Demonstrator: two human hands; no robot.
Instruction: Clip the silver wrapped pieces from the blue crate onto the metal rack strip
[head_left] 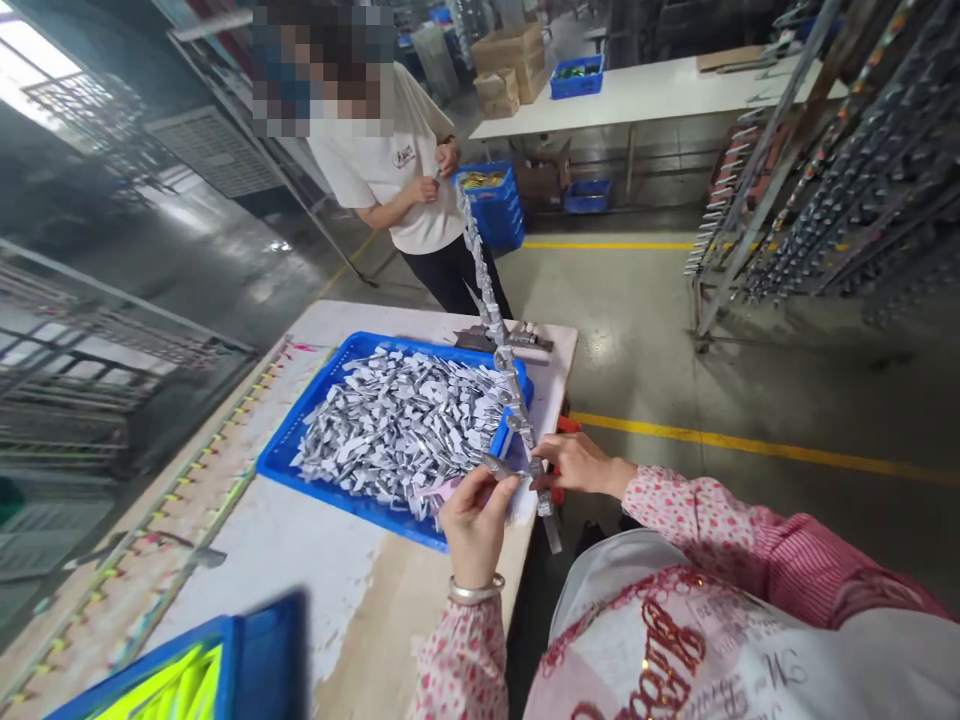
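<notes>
Fingers (501, 482) of the left hand (474, 520) were pinched on one small grey metal clip (498, 465), held up against the lower end of a long hanging rack rod (491, 310). The right hand (577, 462) was closed around that rod just beside the clip, steadying it over the near edge of the worktop (315, 560).

The rod ran upward and away from the hands, and it was already lined with clips along nearly all of its visible length; only the short stretch at the hands appeared unfilled. By that showing, this rod was judged close to full.

A blue tray (300, 440) lay on the worktop next to the left hand, heaped with loose clips (397, 425), so a large stock remained unloaded.

Beyond the worktop stood a second person (397, 170), both hands occupied at chest height. Further rod racks (840, 180) stood well apart on the right.
</notes>
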